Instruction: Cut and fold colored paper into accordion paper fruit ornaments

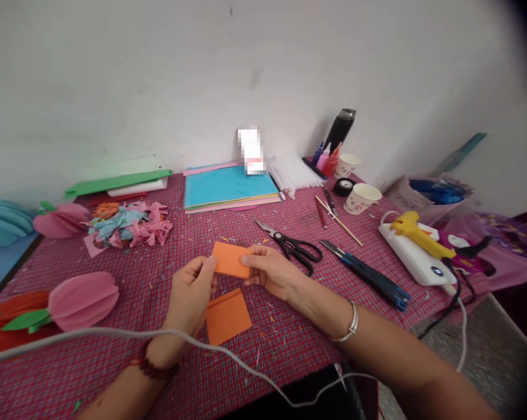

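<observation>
Both hands hold a small folded orange paper (229, 259) just above the red checked tablecloth (114, 256). My left hand (192, 291) pinches its left edge, and my right hand (269, 271) pinches its right edge. A second orange paper piece (227, 317) lies flat on the cloth right below the hands. Black-handled scissors (295, 245) lie just right of my right hand.
A stack of coloured paper sheets (230, 188) lies at the back. Paper scraps (127, 224) and pink paper flowers (83, 300) are on the left. A yellow glue gun (414, 232), blue-handled cutters (372, 275), paper cups (362, 197) and a black bottle (341, 129) stand to the right. A white cable (114, 335) crosses my forearms.
</observation>
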`<action>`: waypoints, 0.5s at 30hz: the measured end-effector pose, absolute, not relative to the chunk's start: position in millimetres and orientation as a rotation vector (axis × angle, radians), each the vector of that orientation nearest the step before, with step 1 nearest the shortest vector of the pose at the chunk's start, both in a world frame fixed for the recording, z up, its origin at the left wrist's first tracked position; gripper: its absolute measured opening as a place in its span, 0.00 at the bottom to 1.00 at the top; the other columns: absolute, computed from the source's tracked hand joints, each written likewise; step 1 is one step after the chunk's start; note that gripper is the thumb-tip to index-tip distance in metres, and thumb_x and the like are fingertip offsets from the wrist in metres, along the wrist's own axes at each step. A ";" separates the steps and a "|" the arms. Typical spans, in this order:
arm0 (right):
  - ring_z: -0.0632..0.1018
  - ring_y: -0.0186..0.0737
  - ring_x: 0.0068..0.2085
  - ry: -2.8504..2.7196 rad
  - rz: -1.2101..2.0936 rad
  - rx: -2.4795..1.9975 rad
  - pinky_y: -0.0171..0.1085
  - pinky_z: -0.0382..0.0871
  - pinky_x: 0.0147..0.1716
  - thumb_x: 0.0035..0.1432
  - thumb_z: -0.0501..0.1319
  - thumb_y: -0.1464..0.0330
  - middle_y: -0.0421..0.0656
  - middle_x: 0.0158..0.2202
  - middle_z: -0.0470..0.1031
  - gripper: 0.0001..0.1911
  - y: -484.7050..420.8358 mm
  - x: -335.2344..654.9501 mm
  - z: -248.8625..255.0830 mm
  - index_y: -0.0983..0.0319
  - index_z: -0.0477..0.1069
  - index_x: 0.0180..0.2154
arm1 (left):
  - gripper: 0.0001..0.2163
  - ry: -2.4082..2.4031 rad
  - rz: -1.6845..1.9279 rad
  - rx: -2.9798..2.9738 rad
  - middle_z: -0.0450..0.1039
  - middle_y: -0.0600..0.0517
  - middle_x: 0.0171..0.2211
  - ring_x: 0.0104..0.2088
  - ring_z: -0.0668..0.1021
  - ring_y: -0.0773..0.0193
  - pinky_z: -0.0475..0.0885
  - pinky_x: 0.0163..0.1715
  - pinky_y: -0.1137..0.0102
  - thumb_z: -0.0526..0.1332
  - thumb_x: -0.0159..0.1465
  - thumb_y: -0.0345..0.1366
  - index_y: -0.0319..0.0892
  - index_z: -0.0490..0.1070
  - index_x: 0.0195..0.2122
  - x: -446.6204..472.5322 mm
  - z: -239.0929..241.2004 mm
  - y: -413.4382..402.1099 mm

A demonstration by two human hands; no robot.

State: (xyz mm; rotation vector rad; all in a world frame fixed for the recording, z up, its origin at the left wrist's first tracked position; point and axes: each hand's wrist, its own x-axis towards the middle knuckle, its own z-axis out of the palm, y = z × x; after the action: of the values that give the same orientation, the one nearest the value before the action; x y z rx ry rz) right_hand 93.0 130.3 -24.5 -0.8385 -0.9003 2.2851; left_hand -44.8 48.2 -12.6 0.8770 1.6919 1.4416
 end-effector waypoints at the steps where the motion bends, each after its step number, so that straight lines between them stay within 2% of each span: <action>1: 0.73 0.29 0.21 -0.896 2.269 -0.847 0.29 0.72 0.20 0.37 0.74 0.68 0.36 0.23 0.73 0.18 130.8 93.6 -23.5 0.64 0.68 0.29 | 0.15 1.688 1.447 0.861 0.56 0.59 0.15 0.17 0.59 0.72 0.53 0.17 0.76 0.57 0.61 0.40 0.41 0.59 0.19 -44.8 -11.8 48.1; 6: 0.75 0.30 0.22 -0.926 2.422 -0.802 0.30 0.72 0.23 0.40 0.72 0.63 0.38 0.25 0.75 0.20 123.0 92.8 -20.4 0.65 0.71 0.35 | 0.16 1.813 1.400 1.024 0.56 0.59 0.16 0.18 0.60 0.70 0.55 0.19 0.75 0.56 0.61 0.41 0.42 0.58 0.18 -43.5 -12.4 46.9; 8: 0.74 0.28 0.21 -0.970 2.449 -0.820 0.29 0.70 0.22 0.39 0.72 0.62 0.38 0.23 0.75 0.20 118.6 91.1 -20.7 0.66 0.72 0.34 | 0.16 1.861 1.391 1.134 0.55 0.58 0.16 0.19 0.60 0.70 0.55 0.19 0.74 0.56 0.61 0.41 0.42 0.57 0.18 -42.3 -13.4 46.0; 13: 0.70 0.27 0.18 -1.125 2.287 -0.856 0.29 0.66 0.20 0.38 0.71 0.65 0.35 0.19 0.72 0.16 120.2 91.4 -19.2 0.66 0.71 0.29 | 0.17 1.741 1.332 1.263 0.56 0.58 0.16 0.19 0.61 0.69 0.57 0.19 0.74 0.56 0.60 0.43 0.42 0.59 0.18 -46.0 -11.7 46.4; 15: 0.69 0.27 0.18 -1.223 2.235 -0.832 0.30 0.65 0.20 0.39 0.69 0.67 0.34 0.18 0.71 0.13 123.6 94.1 -17.0 0.66 0.71 0.28 | 0.15 1.599 1.223 1.234 0.58 0.58 0.16 0.18 0.61 0.70 0.57 0.19 0.75 0.58 0.59 0.44 0.41 0.63 0.19 -50.2 -9.1 48.7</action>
State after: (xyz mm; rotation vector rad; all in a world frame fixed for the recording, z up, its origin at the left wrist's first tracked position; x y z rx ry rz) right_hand 94.1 123.6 -17.0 -0.8319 -1.2232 2.2347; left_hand -50.2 48.7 -9.1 1.2340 1.5987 1.2231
